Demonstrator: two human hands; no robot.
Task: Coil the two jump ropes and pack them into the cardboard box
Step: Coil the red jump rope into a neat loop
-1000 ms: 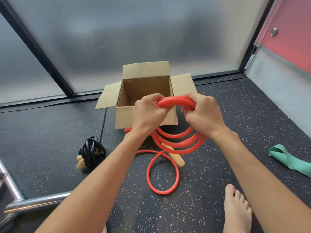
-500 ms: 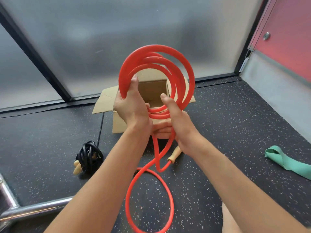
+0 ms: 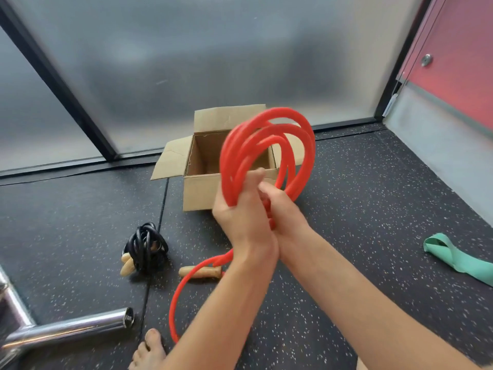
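Both hands hold the red jump rope (image 3: 266,140) up as several upright loops in front of the open cardboard box (image 3: 200,190). My left hand (image 3: 240,212) grips the bottom of the loops. My right hand (image 3: 285,209) presses against it, closed around the rope just below the loops. A loose tail of red rope hangs down to the floor and curves past its wooden handle (image 3: 200,272). The black jump rope (image 3: 145,245) lies coiled on the floor left of my arms, its wooden handles poking out. The box looks empty inside.
A chrome metal bar (image 3: 66,328) lies at the lower left. A green resistance band (image 3: 453,255) lies on the floor at the right. My bare foot (image 3: 148,353) shows at the bottom. Frosted glass panels stand behind the box, on a dark speckled rubber floor.
The red loops were lifted from low in front of the box to upright, then shifted right and lower. My right hand closed in against my left at the loops' base. The view shifted.
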